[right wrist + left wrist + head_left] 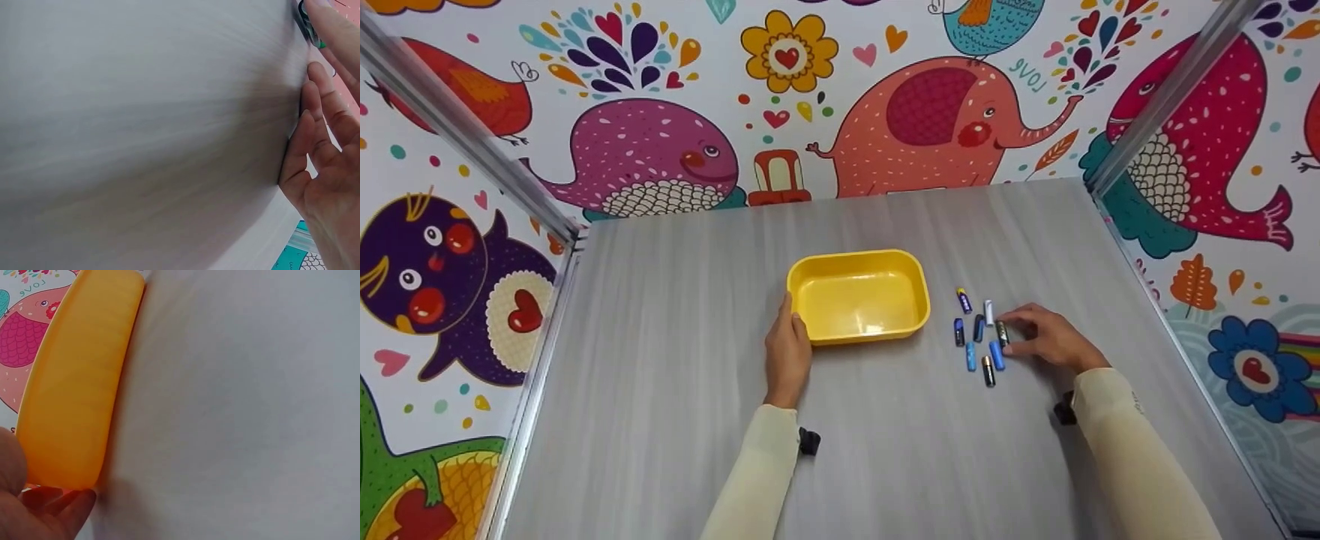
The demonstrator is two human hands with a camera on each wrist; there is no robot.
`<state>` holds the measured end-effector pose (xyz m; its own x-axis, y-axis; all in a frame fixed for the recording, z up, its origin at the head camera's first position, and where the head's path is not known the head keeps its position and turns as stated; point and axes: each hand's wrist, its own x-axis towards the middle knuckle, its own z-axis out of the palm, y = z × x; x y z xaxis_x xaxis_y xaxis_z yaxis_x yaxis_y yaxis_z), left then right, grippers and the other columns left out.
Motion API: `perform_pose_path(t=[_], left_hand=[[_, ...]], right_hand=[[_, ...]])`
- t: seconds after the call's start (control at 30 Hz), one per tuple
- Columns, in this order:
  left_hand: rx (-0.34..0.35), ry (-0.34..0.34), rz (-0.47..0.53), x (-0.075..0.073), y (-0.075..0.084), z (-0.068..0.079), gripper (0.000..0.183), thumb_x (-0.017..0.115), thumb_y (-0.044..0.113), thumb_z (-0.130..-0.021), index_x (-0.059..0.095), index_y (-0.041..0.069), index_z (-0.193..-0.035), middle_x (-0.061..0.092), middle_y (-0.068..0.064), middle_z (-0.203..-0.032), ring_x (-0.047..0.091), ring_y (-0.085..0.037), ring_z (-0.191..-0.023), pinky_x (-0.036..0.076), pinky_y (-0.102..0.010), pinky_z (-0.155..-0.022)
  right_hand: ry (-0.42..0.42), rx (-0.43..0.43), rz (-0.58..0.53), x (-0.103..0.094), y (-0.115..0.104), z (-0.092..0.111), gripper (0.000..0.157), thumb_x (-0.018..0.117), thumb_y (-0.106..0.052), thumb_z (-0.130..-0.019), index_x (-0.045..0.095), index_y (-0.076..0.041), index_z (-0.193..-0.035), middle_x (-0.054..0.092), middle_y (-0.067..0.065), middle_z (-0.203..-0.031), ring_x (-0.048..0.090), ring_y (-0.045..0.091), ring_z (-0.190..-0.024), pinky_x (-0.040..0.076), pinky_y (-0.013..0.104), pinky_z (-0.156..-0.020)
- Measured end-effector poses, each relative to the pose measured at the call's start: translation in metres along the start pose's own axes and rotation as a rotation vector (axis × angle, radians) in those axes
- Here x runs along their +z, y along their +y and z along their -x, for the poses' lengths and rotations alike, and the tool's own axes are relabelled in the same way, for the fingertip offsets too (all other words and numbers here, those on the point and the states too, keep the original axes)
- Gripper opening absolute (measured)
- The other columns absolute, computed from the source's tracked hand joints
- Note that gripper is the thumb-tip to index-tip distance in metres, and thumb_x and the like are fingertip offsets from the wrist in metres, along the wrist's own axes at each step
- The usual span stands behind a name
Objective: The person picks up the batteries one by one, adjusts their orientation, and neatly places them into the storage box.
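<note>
A yellow plastic basin [859, 296] stands on the grey table. My left hand [789, 360] holds it at its left end, thumb by the rim and fingers against the outer wall, as the left wrist view also shows. To the right of the basin lies a loose group of AA-size batteries, among them a white one [988, 312], a light blue one [970, 356] and a black-and-gold one [988, 371]. At the group's right edge, my right hand [1054, 339] pinches a dark battery [1003, 334] between thumb and index finger; its other fingers rest on the table.
More batteries lie close by: a purple one with a yellow end [964, 300], a dark blue one [958, 331] and a blue one [997, 355]. Walls with printed animals [930, 127] and metal posts [1170, 97] border the table [675, 337].
</note>
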<state>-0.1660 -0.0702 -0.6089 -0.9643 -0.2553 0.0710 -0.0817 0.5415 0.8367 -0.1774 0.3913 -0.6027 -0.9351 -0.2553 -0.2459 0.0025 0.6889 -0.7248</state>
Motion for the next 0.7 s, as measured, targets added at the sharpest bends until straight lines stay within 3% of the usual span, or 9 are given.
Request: perform_pose_path(t=[0.23, 0.43, 0.6, 0.7], left_hand=[[-0.033, 0.006, -0.016, 0.002, -0.001, 0.001, 0.051, 0.043, 0.022, -0.109, 0.037, 0.021, -0.160, 0.050, -0.006, -0.156, 0.054, -0.024, -0.137, 0.044, -0.043, -0.113], [-0.028, 0.023, -0.024, 0.004, -0.002, 0.001, 0.050, 0.043, 0.021, -0.109, 0.039, 0.020, -0.159, 0.055, -0.008, -0.152, 0.062, -0.022, -0.115, 0.050, -0.044, -0.104], [-0.023, 0.026, -0.028, 0.003, -0.001, 0.002, 0.051, 0.043, 0.020, -0.108, 0.039, 0.018, -0.159, 0.056, -0.008, -0.150, 0.058, -0.020, -0.100, 0.052, -0.041, -0.096], [-0.013, 0.026, -0.020, 0.002, 0.000, 0.002, 0.051, 0.042, 0.019, -0.108, 0.039, 0.017, -0.159, 0.061, -0.011, -0.143, 0.056, -0.020, -0.091, 0.052, -0.039, -0.089]], right_hand=[[0.009, 0.012, -0.008, 0.002, -0.002, 0.001, 0.051, 0.083, -0.034, -0.084, 0.068, -0.024, -0.132, 0.058, 0.008, -0.131, 0.046, 0.029, -0.116, 0.041, 0.051, -0.104], [0.021, 0.049, -0.046, 0.003, -0.004, 0.002, 0.053, 0.083, -0.033, -0.085, 0.066, -0.025, -0.134, 0.057, 0.009, -0.137, 0.049, 0.032, -0.122, 0.040, 0.061, -0.111], [0.042, 0.077, -0.056, 0.000, -0.012, 0.003, 0.056, 0.083, -0.033, -0.085, 0.063, -0.024, -0.136, 0.059, 0.010, -0.136, 0.052, 0.035, -0.124, 0.042, 0.063, -0.109], [0.066, 0.053, -0.032, -0.001, -0.020, 0.002, 0.058, 0.083, -0.033, -0.086, 0.061, -0.021, -0.138, 0.060, 0.011, -0.136, 0.054, 0.037, -0.123, 0.045, 0.063, -0.106]])
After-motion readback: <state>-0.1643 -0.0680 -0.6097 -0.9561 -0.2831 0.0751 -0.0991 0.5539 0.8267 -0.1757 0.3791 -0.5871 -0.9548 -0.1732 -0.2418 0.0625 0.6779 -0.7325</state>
